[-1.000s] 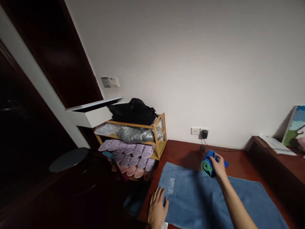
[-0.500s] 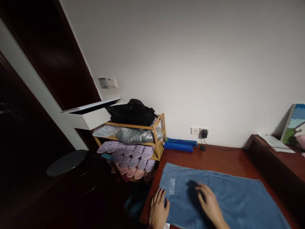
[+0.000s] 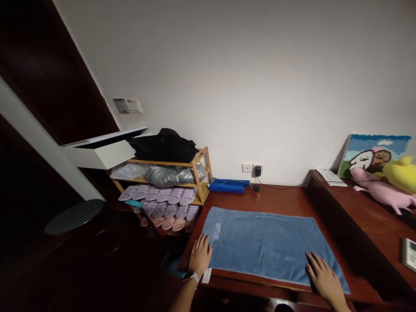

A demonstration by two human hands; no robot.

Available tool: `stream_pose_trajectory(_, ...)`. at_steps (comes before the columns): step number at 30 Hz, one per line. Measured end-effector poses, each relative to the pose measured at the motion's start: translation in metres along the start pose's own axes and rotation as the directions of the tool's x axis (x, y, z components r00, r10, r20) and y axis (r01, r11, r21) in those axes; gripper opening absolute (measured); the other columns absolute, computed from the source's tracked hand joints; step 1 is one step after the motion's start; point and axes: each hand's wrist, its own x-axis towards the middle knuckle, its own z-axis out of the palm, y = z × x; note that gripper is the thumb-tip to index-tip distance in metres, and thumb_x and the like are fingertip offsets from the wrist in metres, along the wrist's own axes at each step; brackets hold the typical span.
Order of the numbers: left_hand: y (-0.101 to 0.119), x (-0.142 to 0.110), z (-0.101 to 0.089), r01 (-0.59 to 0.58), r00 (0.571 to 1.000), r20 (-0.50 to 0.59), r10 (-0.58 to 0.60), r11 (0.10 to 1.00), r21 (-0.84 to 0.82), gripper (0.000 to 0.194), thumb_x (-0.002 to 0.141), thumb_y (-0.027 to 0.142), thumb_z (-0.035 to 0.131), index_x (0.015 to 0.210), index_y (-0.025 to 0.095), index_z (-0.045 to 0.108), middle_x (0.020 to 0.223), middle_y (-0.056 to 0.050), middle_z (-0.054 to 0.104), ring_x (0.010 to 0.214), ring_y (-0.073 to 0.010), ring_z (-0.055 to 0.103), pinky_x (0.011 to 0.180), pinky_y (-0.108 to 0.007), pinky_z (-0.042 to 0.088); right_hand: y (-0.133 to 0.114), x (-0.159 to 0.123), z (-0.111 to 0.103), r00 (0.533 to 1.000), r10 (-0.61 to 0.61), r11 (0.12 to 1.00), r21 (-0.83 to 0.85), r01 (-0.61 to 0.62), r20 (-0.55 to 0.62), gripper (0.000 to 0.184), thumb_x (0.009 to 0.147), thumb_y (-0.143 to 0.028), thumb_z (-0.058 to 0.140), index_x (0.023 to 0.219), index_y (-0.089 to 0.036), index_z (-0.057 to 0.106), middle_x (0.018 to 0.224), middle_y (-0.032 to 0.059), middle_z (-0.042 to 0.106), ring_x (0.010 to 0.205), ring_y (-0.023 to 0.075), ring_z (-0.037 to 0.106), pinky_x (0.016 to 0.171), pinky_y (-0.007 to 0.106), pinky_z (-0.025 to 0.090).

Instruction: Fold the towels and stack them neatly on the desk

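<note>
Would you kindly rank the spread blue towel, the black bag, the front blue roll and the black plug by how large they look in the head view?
From largest to smallest:
1. Spread blue towel, helped by being nearest
2. Black bag
3. Front blue roll
4. Black plug

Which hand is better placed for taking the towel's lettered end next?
Probably the left hand: it is close beside the lettering on the towel, while the right hand is near the opposite end.
</note>
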Motion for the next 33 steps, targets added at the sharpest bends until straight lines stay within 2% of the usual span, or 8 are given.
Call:
stream_pose_trajectory(8,-0.025,-0.018,-0.006,-0.045,0.982,0.184,0.045,0.999,-0.006,0.051,0.103,0.042,0.038,0.15,0.025,0.051,0.158,-0.005,0.051,0.148,-0.0257,0.043,0.121,-0.048,0.038,0.077,-0.01,-0.001,0.998,-0.053,0.994,0.091,0.056,-0.036,0.062,0.088,-0.055,0.032,0.136,-0.031,0.065,0.147,0.0067,0.059,0.137,0.0326,0.053,0.106,0.05,0.048)
stream_pose_trajectory(12,-0.023,-0.001,-0.018,-0.038,0.993,0.113,0.037,0.999,0.003,0.042,0.103,0.038,0.04,0.133,0.026,0.066,0.141,-0.007,0.066,0.132,-0.0259,0.059,0.115,-0.046,0.044,0.096,-0.005,0.008,0.996,-0.047,0.991,0.121,0.056,-0.07,0.06,0.089,-0.059,0.034,0.134,-0.035,0.065,0.142,0.0055,0.064,0.13,0.0332,0.058,0.105,0.051,0.049)
stream_pose_trajectory(17,0.0,0.055,-0.007,-0.058,0.997,0.047,0.059,0.998,-0.026,0.039,0.101,0.031,0.041,0.125,0.022,0.069,0.14,-0.009,0.065,0.131,-0.0257,0.058,0.115,-0.042,0.044,0.071,0.067,-0.002,0.987,-0.1,0.988,0.101,0.113,-0.125,0.069,0.096,-0.057,0.026,0.136,-0.016,0.063,0.14,0.0162,0.063,0.128,0.0314,0.06,0.111,0.047,0.046)
stream_pose_trajectory(20,0.016,0.097,0.016,-0.077,0.996,0.047,0.079,0.996,-0.041,0.041,0.099,0.029,0.044,0.132,0.023,0.066,0.149,-0.008,0.06,0.141,-0.0258,0.05,0.12,-0.043,0.038,0.043,0.127,-0.004,0.985,-0.146,0.985,0.076,0.153,-0.087,0.067,0.097,-0.052,0.025,0.141,-0.015,0.06,0.147,0.0155,0.058,0.135,0.0296,0.055,0.116,0.047,0.042)
stream_pose_trajectory(23,0.022,0.13,0.039,-0.082,0.995,0.05,0.085,0.996,-0.046,0.046,0.098,0.029,0.045,0.141,0.024,0.061,0.155,-0.008,0.055,0.146,-0.0268,0.045,0.121,-0.047,0.037,0.031,0.168,0.011,0.994,-0.107,0.994,0.032,0.107,0.01,0.067,0.095,-0.05,0.025,0.145,-0.02,0.057,0.154,0.0101,0.053,0.145,0.0292,0.044,0.12,0.049,0.035)
stream_pose_trajectory(26,0.016,0.145,0.058,-0.076,0.995,0.058,0.078,0.996,-0.043,0.048,0.099,0.037,0.046,0.145,0.028,0.058,0.157,-0.007,0.052,0.147,-0.0287,0.044,0.121,-0.051,0.037,0.039,0.18,0.041,0.998,0.001,1.0,-0.01,0.0,0.06,0.072,0.093,-0.054,0.021,0.152,-0.025,0.049,0.161,0.0045,0.044,0.151,0.029,0.034,0.122,0.052,0.029)
stream_pose_trajectory(29,0.005,0.147,0.074,-0.046,0.997,0.062,0.047,0.999,-0.027,0.051,0.1,0.043,0.046,0.149,0.031,0.053,0.16,-0.006,0.047,0.149,-0.0291,0.042,0.121,-0.052,0.036,0.05,0.175,0.065,0.999,0.031,0.999,-0.034,-0.031,0.004,0.077,0.091,-0.059,0.02,0.155,-0.026,0.045,0.164,0.0025,0.039,0.155,0.0287,0.026,0.124,0.052,0.024)
stream_pose_trajectory(33,0.004,0.146,0.08,-0.017,0.997,0.078,0.018,1.0,-0.004,0.053,0.101,0.042,0.045,0.153,0.034,0.046,0.164,-0.005,0.04,0.152,-0.0279,0.035,0.124,-0.052,0.03,0.05,0.169,0.066,0.998,0.063,0.997,-0.046,-0.064,-0.009,0.08,0.089,-0.061,0.02,0.156,-0.023,0.043,0.167,0.004,0.034,0.156,0.0285,0.023,0.124,0.05,0.025)
